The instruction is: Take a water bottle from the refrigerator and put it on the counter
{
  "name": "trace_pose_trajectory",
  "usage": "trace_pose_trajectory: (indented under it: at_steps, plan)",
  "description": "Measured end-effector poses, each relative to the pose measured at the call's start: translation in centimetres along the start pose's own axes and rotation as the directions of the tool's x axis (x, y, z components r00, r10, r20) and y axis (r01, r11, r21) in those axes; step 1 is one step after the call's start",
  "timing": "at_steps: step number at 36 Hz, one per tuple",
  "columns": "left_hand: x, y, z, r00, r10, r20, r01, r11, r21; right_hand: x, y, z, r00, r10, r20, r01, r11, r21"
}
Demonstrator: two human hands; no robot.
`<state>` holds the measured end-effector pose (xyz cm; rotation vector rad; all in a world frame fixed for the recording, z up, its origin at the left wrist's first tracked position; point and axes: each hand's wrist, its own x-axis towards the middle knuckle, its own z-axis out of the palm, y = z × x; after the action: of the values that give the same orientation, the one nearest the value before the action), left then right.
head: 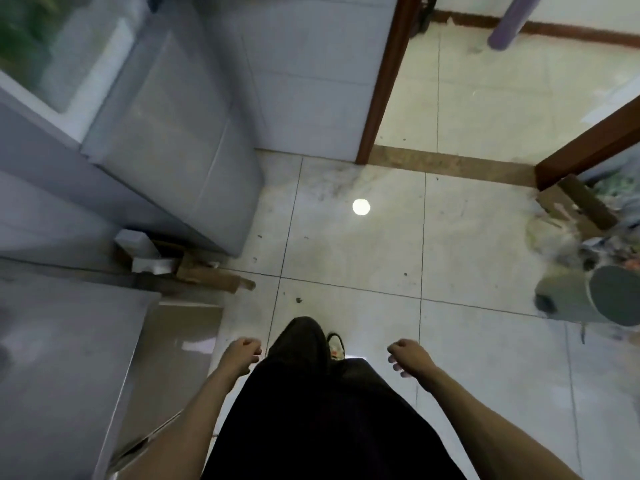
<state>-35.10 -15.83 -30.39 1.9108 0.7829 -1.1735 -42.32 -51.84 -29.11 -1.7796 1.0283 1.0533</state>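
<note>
The grey refrigerator (166, 140) stands at the upper left with its door closed. The steel counter (62, 358) fills the lower left. No water bottle shows anywhere. My left hand (242, 353) hangs low by my left leg, fingers curled into a loose fist with nothing in it. My right hand (407, 353) hangs to the right of my legs, fingers curled downward and empty. Both hands are well short of the refrigerator and over the white tiled floor (346, 254).
Cardboard scraps and a small white box (145, 251) lie in the gap between refrigerator and counter. A brown door frame (384, 81) opens to another room ahead. A grey bin (595, 294) and a pile of clutter (581, 223) sit at the right.
</note>
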Motion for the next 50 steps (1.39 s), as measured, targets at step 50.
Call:
trace_pose_trajectory:
  at_steps: [50]
  plan:
    - [6.6, 74.6, -11.4, 0.085, 0.885, -0.457, -0.329, 0.458, 0.826, 6.0, -74.3, -45.8, 0.067, -0.922, -0.380, 0.932, 0.194, -0.307]
